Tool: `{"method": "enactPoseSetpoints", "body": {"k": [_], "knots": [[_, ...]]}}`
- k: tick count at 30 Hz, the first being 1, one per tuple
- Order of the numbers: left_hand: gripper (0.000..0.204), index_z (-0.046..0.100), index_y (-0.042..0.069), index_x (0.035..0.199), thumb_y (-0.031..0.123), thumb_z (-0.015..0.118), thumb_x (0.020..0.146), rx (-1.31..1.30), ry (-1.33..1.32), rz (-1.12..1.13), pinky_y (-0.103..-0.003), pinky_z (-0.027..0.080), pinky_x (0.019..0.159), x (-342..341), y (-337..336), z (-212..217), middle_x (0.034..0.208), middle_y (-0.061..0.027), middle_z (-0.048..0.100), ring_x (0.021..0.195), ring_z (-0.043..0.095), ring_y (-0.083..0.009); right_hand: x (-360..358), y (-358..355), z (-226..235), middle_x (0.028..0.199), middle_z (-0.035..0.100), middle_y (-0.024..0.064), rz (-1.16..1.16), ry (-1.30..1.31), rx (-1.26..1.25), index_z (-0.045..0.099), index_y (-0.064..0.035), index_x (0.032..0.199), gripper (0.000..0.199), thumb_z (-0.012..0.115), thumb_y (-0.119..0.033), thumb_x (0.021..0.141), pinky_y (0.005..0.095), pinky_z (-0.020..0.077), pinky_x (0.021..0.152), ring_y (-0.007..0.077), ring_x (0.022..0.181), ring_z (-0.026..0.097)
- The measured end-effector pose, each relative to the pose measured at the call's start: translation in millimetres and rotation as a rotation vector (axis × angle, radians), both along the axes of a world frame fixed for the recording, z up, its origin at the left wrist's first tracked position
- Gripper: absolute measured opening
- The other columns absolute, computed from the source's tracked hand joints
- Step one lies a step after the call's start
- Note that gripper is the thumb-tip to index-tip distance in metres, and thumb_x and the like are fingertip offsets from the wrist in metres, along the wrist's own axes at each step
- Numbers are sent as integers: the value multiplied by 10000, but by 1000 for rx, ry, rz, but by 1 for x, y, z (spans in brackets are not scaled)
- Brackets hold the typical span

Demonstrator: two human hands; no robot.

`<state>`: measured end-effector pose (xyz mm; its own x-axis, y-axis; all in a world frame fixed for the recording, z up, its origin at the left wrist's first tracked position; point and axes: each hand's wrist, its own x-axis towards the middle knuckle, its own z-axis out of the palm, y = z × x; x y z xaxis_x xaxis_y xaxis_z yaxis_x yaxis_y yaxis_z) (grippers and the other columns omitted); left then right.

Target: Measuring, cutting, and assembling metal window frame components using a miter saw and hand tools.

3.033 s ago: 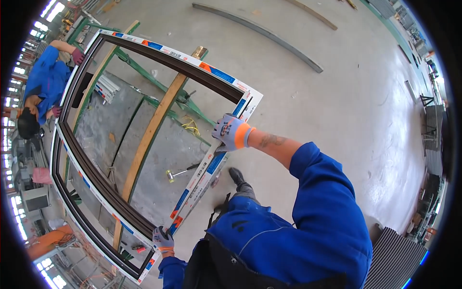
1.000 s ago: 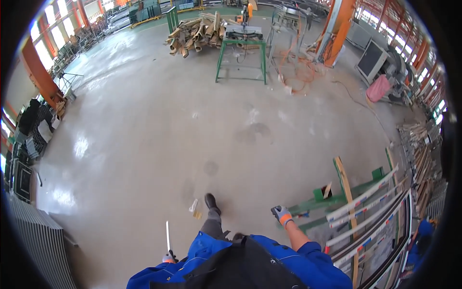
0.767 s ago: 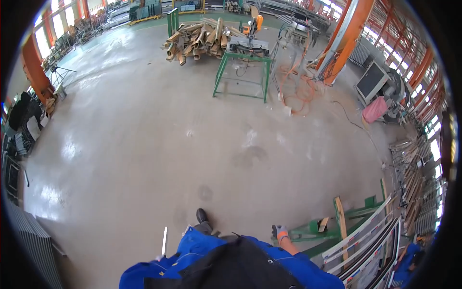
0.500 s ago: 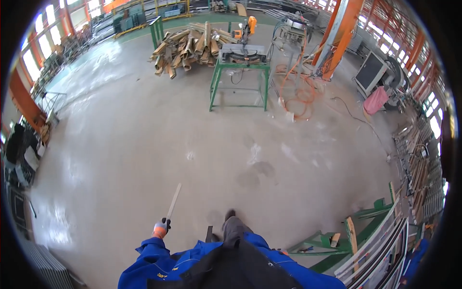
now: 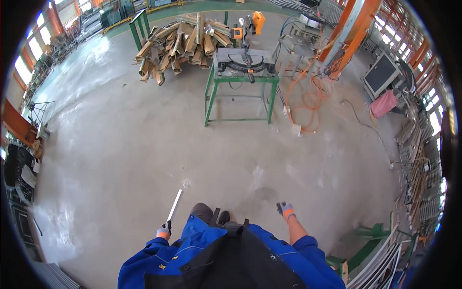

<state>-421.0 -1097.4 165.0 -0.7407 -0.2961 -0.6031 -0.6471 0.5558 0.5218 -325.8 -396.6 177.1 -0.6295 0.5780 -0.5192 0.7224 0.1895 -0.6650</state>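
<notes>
Left hand: the left hand [image 5: 163, 231], in a grey glove with an orange cuff, is seen low and left of the body, fingers wrapped tight around the bottom end of a thin white strip [image 5: 174, 205].

White strip: it's held at one end only, pointing up and away from the hand, tilted a bit to the right. The rest of it hangs free over the concrete floor [image 5: 120, 144], nothing else touching it.

Right hand: the right hand [image 5: 285, 210], same kind of glove, is out to the right of the body on a bare forearm. Nothing is gripped in it. Fingers look loosely curled and pointed down at the floor, but how far they're spread is too small to tell for sure.

Clothing: a blue work jacket [image 5: 192, 255] with a dark front panel fills the bottom edge, and a dark shoe [image 5: 202, 211] pokes out between the two hands.

Straight ahead: a green metal stand [image 5: 240, 94] with a mitre saw [image 5: 246, 58] on top is seen well apart from both hands.

Behind the stand: a messy pile of cut wood offcuts [image 5: 178, 45] is heaped on the floor.

Right of the stand: an orange cable [image 5: 308, 106] is looped on the floor.

Bottom right: white frame profiles [image 5: 380, 265] are leaned by a green rack.
</notes>
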Motion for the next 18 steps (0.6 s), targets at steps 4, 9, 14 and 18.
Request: {"method": "enactPoseSetpoints", "body": {"k": [4, 9, 14, 18], "knots": [[552, 680, 66, 724, 590, 589, 869, 58, -75, 118, -349, 416, 469, -49, 12, 19, 537, -41, 566, 463, 548, -163, -148, 44, 46, 655, 653, 23, 91, 150, 275, 711, -88, 816, 228, 683, -314, 830, 287, 425, 477, 98, 532, 551], [551, 710, 77, 788, 599, 558, 877, 84, 25, 19, -363, 442, 502, -188, 23, 7, 561, -66, 599, 494, 575, -191, -274, 33, 101, 745, 679, 175, 6, 92, 385, 694, -38, 826, 376, 673, -413, 830, 415, 495, 657, 288, 667, 652], [574, 704, 88, 1036, 601, 486, 897, -39, 114, -407, -441, 501, 732, -391, 91, 94, 847, -205, 686, 816, 670, -350, -369, 76, 115, 816, 695, 199, -103, 298, 442, 682, 20, 846, 351, 700, -330, 838, 407, 502, 662, 283, 692, 658], [608, 679, 110, 1108, 637, 477, 879, -144, 296, -694, -465, 489, 852, -506, 166, 174, 1023, -217, 671, 989, 620, -408, -413, 166, 158, 859, 674, 194, 87, 326, 928, 648, -10, 940, 352, 609, -358, 908, 418, 504, 719, 296, 785, 653]]}}
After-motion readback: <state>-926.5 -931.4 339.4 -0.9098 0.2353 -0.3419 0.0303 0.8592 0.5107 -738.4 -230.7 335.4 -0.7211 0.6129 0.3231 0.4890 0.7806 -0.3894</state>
